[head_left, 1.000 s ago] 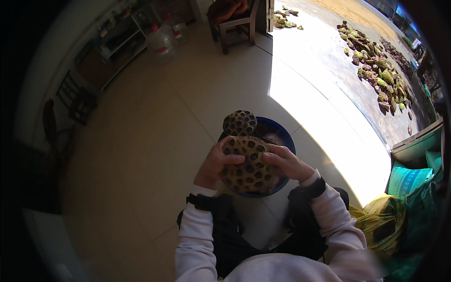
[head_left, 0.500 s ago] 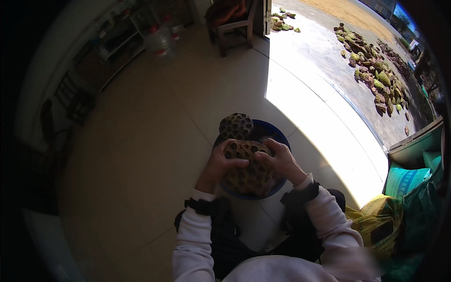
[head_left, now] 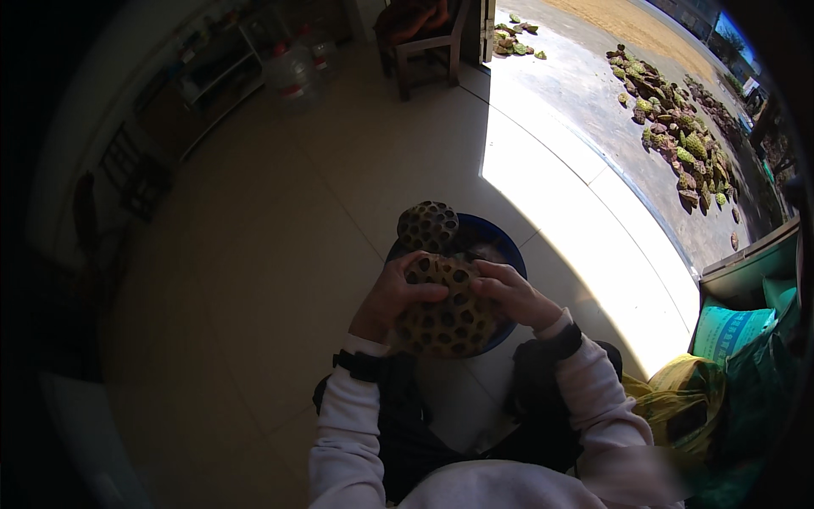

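Over a round blue basin (head_left: 507, 243), my left hand (head_left: 393, 294) and right hand (head_left: 514, 295) pinch a broad, brown, many-holed lotus seed pod (head_left: 448, 324) between thumbs and fingers; a rounded, grey-brown second pod (head_left: 427, 224) sits at the basin's far-left rim.

Free floor (head_left: 263, 220) on both sides, a crowded blue basin (head_left: 512, 248) between.
A hand could pass over the tiles left of the basin, or rightward across the sunlit stretch as far as the yellow sack (head_left: 688, 392). From above, the large seed pod (head_left: 449, 321) between left grip (head_left: 394, 294) and right grip (head_left: 515, 297) blocks the way in; the smaller pod (head_left: 428, 226) bars the far left edge, while the far right part lies uncovered. Dark-clad legs (head_left: 549, 399) crowd the near side.
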### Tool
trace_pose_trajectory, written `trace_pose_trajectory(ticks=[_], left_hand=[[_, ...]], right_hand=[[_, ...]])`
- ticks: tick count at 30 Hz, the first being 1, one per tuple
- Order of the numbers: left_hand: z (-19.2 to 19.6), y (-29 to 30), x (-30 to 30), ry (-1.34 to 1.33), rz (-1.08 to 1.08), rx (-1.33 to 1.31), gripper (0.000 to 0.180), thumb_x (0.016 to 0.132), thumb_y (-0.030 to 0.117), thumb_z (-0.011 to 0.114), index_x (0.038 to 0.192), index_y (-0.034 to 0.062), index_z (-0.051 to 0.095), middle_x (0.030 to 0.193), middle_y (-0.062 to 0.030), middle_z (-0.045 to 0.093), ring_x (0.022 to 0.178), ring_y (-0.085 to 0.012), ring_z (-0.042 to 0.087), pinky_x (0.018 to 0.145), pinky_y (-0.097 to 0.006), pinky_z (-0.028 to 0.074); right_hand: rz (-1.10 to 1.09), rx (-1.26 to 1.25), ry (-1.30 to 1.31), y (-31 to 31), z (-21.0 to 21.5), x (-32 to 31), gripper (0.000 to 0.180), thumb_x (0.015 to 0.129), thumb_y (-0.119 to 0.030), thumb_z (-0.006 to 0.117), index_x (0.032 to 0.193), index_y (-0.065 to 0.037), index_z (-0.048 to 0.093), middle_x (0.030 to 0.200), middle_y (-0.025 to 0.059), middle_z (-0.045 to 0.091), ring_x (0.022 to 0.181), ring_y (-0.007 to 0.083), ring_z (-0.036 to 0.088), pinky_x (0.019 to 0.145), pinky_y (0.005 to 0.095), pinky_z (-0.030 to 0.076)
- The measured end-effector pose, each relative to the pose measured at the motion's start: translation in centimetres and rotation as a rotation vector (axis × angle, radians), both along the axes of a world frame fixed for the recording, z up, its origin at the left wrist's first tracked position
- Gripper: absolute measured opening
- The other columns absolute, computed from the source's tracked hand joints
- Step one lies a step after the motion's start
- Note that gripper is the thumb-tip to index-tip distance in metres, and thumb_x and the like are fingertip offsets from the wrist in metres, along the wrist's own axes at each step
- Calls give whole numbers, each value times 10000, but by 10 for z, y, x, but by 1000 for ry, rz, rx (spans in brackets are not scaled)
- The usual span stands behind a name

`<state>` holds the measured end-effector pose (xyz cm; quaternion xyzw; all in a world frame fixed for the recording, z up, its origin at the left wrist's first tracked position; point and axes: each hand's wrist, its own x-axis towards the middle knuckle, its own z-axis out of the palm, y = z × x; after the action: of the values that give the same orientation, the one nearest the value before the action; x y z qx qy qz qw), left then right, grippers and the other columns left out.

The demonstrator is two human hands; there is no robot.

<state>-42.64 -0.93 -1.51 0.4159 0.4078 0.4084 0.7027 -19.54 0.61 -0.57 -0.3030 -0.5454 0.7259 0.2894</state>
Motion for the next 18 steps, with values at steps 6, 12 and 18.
trace_pose_trajectory(ticks=[6, 12, 18], left_hand=[[-3, 0, 0, 43, 80, 94, 501, 716, 36, 810, 1160, -18, 586, 1079, -89, 666, 960, -183, 652, 858, -340, 546], [-3, 1, -1, 146, 86, 107, 479, 718, 25, 802, 1145, -19, 589, 1070, -90, 668, 944, -179, 655, 854, -335, 545], [-3, 1, 1, 37, 46, 85, 483, 715, 22, 803, 1145, -19, 589, 1062, -89, 670, 935, -180, 658, 845, -333, 549]], right_hand=[[-144, 183, -270, 1, 2, 1, 382, 921, -361, 647, 941, 19, 609, 778, -3, 570, 717, 56, 499, 603, 259, 440], [-149, 458, -493, 4, -7, 0, 379, 898, -352, 687, 904, 19, 609, 722, 29, 559, 694, 65, 494, 594, 272, 442], [-104, 97, 33, -4, -3, -6, 294, 960, -251, 597, 1087, 13, 621, 937, 37, 650, 864, 79, 573, 758, 266, 492]])
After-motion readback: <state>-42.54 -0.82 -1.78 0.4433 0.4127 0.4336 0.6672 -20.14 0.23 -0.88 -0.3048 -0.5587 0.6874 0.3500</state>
